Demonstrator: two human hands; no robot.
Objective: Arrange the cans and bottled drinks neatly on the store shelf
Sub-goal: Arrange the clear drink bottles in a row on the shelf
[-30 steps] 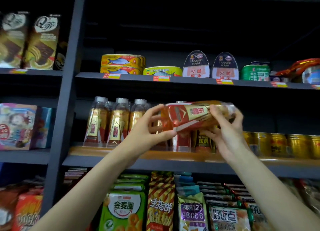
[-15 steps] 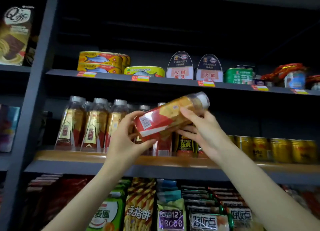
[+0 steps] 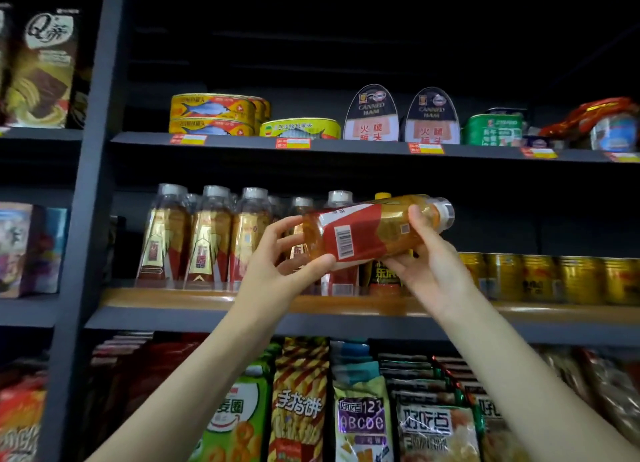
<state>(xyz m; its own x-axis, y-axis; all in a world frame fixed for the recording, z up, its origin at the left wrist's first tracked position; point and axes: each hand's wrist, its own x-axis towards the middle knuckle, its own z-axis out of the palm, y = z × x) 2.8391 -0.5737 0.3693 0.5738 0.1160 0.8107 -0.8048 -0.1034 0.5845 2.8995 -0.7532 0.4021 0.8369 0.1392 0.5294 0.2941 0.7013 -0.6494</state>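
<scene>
While your left hand (image 3: pixel 284 253) cups its base and your right hand (image 3: pixel 424 253) grips near the cap, the bottle (image 3: pixel 370 229) lies sideways before the shelved bottles (image 3: pixel 204 236).

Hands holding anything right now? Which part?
Yes: one drink bottle, lying sideways. The left hand grips its base end; the right hand grips the upper body just below the cap.
</scene>
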